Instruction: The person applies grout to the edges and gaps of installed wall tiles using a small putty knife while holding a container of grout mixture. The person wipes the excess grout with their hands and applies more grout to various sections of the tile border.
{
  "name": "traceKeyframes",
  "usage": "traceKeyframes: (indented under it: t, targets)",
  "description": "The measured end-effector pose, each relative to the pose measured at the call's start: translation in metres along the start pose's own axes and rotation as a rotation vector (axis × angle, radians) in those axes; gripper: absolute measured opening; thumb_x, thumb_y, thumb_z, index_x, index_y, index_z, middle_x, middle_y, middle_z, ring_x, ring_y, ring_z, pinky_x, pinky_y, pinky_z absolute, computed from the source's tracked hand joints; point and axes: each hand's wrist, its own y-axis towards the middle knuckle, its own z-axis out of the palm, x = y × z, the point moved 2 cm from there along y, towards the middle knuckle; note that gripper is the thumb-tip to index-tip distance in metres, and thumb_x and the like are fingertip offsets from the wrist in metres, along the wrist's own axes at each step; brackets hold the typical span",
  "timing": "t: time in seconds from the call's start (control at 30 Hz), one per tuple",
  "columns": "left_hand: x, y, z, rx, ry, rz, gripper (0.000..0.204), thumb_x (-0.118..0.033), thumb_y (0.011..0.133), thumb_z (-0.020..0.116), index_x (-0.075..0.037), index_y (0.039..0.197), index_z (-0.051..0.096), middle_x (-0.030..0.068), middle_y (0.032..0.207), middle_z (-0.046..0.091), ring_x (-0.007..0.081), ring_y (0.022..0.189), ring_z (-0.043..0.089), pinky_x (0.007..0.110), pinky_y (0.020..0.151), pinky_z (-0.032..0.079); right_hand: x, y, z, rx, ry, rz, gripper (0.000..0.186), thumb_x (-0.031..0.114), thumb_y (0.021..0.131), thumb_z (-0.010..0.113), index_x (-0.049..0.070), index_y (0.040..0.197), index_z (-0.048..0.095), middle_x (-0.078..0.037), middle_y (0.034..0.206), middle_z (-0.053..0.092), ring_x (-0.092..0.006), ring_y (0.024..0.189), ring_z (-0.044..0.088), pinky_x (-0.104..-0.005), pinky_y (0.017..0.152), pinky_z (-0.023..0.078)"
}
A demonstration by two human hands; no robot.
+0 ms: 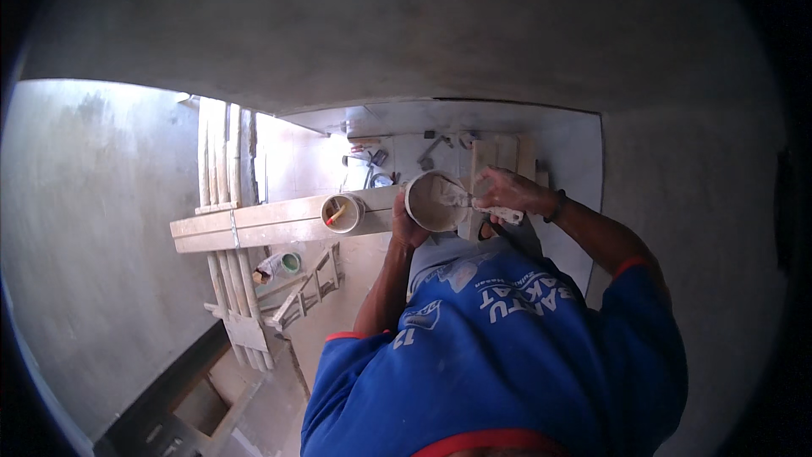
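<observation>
My left hand (408, 224) is closed on the side of a round, pale tub (412, 195) held in front of my body. Greyish-white paste coats the tub's inside. In my right hand (516, 190) is a flat, paste-caked hand tool (506, 215), gripped with the fingers wrapped round it. Its pale working end reaches over the rim into the tub. Whether that end is a blade or bristles I cannot make out. To the left, a smaller white bucket (342, 213) stands on a wooden plank (279, 222), with a red-and-yellow-handled item inside.
The plank rests across upright-looking wooden poles (224, 152) at the left. Hand tools (436, 151) lie scattered beyond the tub. Below are a wooden ladder-like frame (309, 292) and a green-lined container (291, 263). Grey plastered walls (101, 203) rise close around, and a ledge runs ahead.
</observation>
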Motion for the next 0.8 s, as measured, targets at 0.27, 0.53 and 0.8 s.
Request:
traceKeyframes:
  t: [0.27, 0.53, 0.8]
  targets:
    - [-0.014, 0.007, 0.033, 0.011, 0.023, 0.003, 0.068, -0.056, 0.090, 0.037, -0.008, 0.138, 0.037, 0.0135, 0.138, 0.043, 0.0331, 0.128, 0.040, 0.052, 0.106, 0.031, -0.008, -0.023, 0.001, -0.008, -0.076, -0.198, 0.063, 0.018, 0.088, 0.059, -0.004, 0.139, 0.029, -0.011, 0.079, 0.063, -0.0137, 0.061, 0.059, -0.0272, 0.055, 0.051]
    - [-0.048, 0.021, 0.069, 0.095, -0.020, 0.124, 0.066, -0.057, 0.089, 0.038, -0.012, 0.138, 0.038, 0.0123, 0.139, 0.042, 0.0328, 0.125, 0.043, 0.054, 0.102, 0.035, 0.076, -0.084, 0.005, -0.234, -0.602, -0.541, 0.041, 0.011, 0.091, 0.053, -0.003, 0.129, 0.046, -0.010, 0.084, 0.057, -0.0157, 0.065, 0.053, -0.0279, 0.062, 0.045]
    - [-0.067, 0.016, 0.130, 0.342, -0.126, 0.216, 0.075, -0.059, 0.086, 0.044, -0.011, 0.142, 0.030, 0.0151, 0.140, 0.038, 0.0358, 0.126, 0.041, 0.057, 0.101, 0.037, 0.144, -0.116, -0.003, -0.247, -1.064, -0.764, 0.042, 0.010, 0.090, 0.055, -0.001, 0.130, 0.045, -0.022, 0.113, 0.059, -0.0339, 0.098, 0.061, -0.0438, 0.087, 0.046]
